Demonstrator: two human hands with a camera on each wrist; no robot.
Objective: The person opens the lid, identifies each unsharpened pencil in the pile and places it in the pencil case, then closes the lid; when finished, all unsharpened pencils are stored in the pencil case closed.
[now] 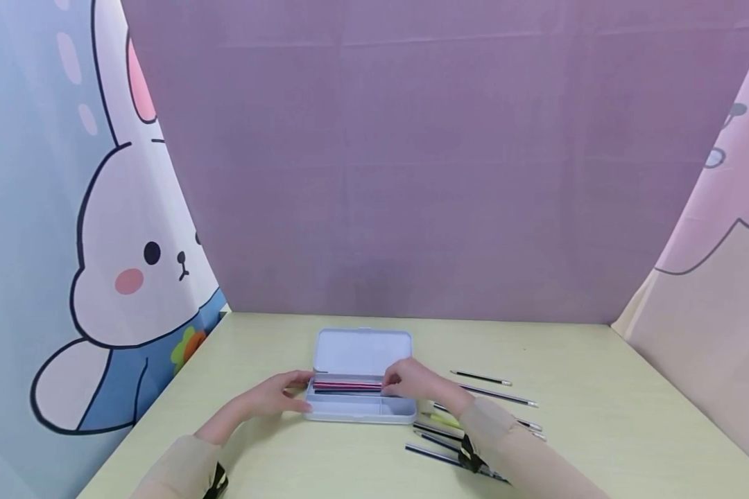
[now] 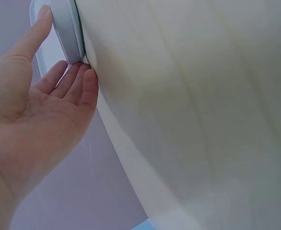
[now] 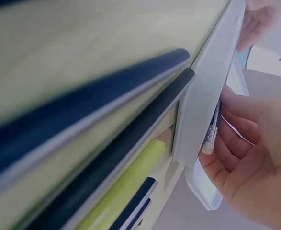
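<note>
A white pencil case lies with its lid raised at the back. Red and dark pencils lie lengthwise in its rear compartment. My left hand holds the case's left end, thumb at the front corner and fingers toward the back; the left wrist view shows the fingertips against its side wall. At the right end, my right hand pinches a dark pencil between thumb and fingers. Its white eraser end and metal band show in the right wrist view; the rest is mostly hidden by the hand and case wall.
Several striped pencils lie loose on the pale wooden table, right of the case and partly under my right forearm. A yellow-green pencil lies among them. Purple cloth hangs behind the table, with printed curtains at both sides.
</note>
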